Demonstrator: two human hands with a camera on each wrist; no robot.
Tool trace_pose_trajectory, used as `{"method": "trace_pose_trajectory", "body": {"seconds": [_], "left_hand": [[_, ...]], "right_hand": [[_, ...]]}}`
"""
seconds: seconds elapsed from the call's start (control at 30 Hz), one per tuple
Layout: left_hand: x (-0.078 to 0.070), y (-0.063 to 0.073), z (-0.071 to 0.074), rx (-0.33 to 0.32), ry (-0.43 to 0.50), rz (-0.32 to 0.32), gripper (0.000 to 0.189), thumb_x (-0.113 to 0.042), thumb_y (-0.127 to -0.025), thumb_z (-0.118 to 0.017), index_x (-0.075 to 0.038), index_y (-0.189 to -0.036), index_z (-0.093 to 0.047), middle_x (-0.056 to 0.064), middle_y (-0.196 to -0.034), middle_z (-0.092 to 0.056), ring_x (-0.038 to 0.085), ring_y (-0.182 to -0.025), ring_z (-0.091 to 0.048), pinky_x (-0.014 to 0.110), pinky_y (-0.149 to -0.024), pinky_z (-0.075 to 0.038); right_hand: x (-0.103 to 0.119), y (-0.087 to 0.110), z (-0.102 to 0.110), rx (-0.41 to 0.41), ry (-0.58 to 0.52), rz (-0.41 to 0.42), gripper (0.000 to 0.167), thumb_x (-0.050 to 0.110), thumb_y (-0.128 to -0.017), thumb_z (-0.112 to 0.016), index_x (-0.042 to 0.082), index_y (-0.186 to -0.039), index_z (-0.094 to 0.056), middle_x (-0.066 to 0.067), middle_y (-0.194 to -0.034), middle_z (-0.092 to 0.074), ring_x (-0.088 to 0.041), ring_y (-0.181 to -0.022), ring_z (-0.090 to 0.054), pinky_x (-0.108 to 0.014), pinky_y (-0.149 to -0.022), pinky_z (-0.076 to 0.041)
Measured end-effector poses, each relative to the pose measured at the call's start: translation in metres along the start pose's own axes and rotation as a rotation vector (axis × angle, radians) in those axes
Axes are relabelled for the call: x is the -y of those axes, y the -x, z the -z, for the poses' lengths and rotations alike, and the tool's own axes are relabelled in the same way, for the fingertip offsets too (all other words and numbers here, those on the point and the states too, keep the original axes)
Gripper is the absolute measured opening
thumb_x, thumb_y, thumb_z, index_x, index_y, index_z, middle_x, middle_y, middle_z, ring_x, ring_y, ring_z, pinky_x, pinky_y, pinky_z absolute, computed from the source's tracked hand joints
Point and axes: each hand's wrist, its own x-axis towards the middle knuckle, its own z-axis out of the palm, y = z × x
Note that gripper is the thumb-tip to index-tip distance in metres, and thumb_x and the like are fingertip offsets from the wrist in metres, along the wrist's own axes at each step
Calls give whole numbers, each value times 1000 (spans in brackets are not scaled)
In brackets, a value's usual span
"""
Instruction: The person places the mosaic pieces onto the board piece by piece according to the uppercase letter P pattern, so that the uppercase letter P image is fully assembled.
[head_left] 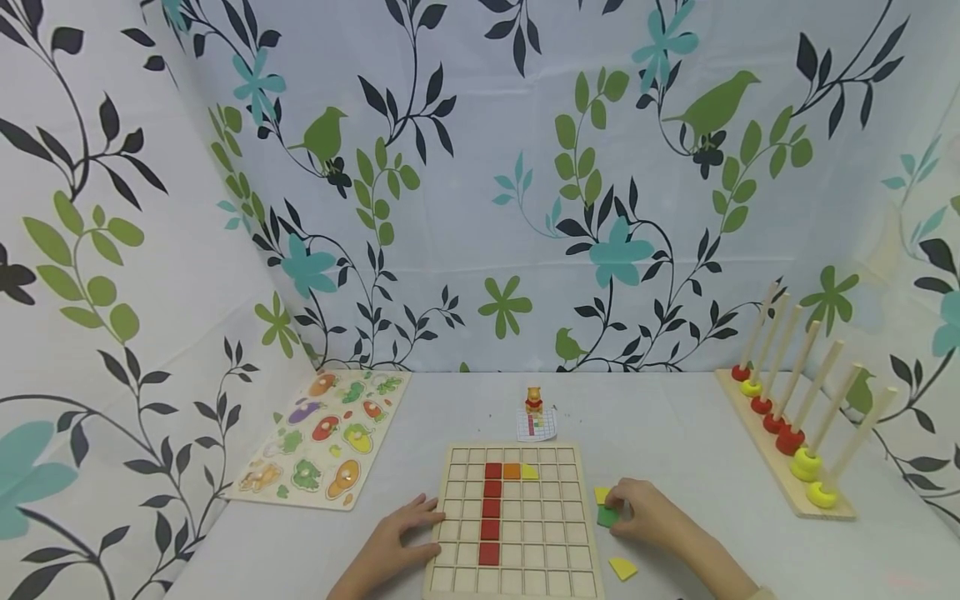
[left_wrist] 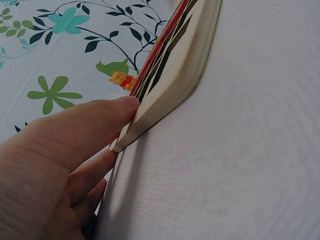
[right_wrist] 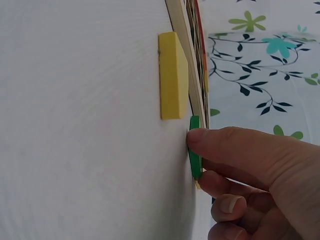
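A wooden grid board (head_left: pixel 551 533) lies on the table, with a column of red square tiles (head_left: pixel 490 529), an orange tile (head_left: pixel 512 472) and a yellow quarter-round tile (head_left: pixel 529 472) in its cells. The left hand (head_left: pixel 401 537) rests at the board's left edge, thumb and fingertips against its side. On the other side, the right hand (head_left: pixel 648 515) pinches a green tile (right_wrist: pixel 194 150) between thumb and fingers, low at the table. A yellow tile (head_left: pixel 602 495) lies just beyond it. Closer to the front is a yellow quarter-round tile (head_left: pixel 623 568), large in the right wrist view.
Behind the board, a small bear figure (head_left: pixel 534 402) stands by a paper grid pattern (head_left: pixel 536 425). To the left lies a vegetable puzzle board (head_left: pixel 341 475). A peg stand (head_left: pixel 787 450) with red and yellow rings stands at right. Patterned cloth (head_left: pixel 465 208) hangs behind the table.
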Motion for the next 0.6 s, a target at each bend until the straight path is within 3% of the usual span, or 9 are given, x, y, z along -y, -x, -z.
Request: {"method": "trace_pose_trajectory", "body": {"seconds": [0.23,0.43,0.6], "left_hand": [[28,0,-6,3,-26,9,39,-33,-77,-69,-15,-111,-64,7,-125,-51,35,-121,-36,57,-95,-28],[30,-1,-6,0,-29,5,41,-38,-77,-68,-17,-111,-64,6,-125,-52,35,-121,-36,57,-95,-28],[30,-1,-6,-10,-38,6,40,-38,-77,-68,-18,-111,-64,5,-125,-52,34,-121,-36,56,-95,-28]], "right_hand": [[2,0,2,17,-22,-5,23,7,-63,-75,8,-83,-64,7,-80,-56,-13,-74,-54,-29,-66,-49],[7,-4,7,-14,-60,3,23,7,-65,-73,8,-87,-64,7,-79,-54,-8,-63,-46,-21,-51,-42],[13,-10,12,-47,-37,44,23,5,-67,-71,8,-88,-65,7,-78,-53,-9,-60,-44,-20,-48,-41]]}}
